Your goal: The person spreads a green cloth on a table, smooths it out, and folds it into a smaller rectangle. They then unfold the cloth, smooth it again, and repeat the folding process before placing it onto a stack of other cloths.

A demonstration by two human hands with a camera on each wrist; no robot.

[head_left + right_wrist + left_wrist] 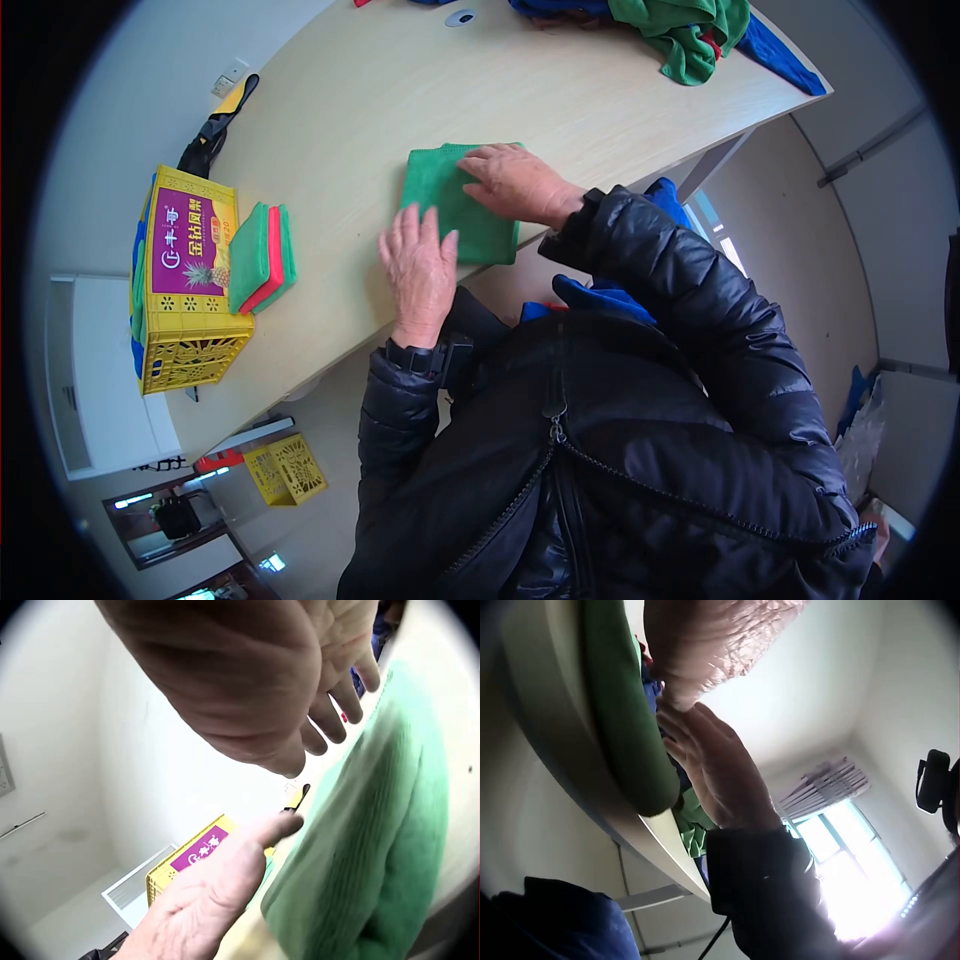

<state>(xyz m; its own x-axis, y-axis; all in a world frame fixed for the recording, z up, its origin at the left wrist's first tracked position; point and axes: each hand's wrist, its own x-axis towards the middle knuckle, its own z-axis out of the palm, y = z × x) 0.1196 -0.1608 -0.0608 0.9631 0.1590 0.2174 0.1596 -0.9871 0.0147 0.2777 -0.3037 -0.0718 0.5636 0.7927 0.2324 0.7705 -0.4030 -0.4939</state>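
A folded green cloth [478, 222] lies flat near the front edge of the table, its thick rounded fold showing in the left wrist view. Over its upper right part is my right hand [518, 184], fingers extended; in the right wrist view its fingertips hang just above the fabric. My left hand [418, 268] is at the cloth's left side, fingers spread and fairly straight, fingertips overlapping its edge in the head view. Neither palm has anything gripped in it. From the right wrist view, the left hand [217, 889] appears beside the cloth with its thumb pointing toward it.
At the left stands a yellow crate [190, 345] with a purple pineapple label. Folded green and red cloths [262, 258] lean against it. A heap of loose green and blue cloths [690, 30] lies at the far right. Another yellow crate [287, 470] is on the floor.
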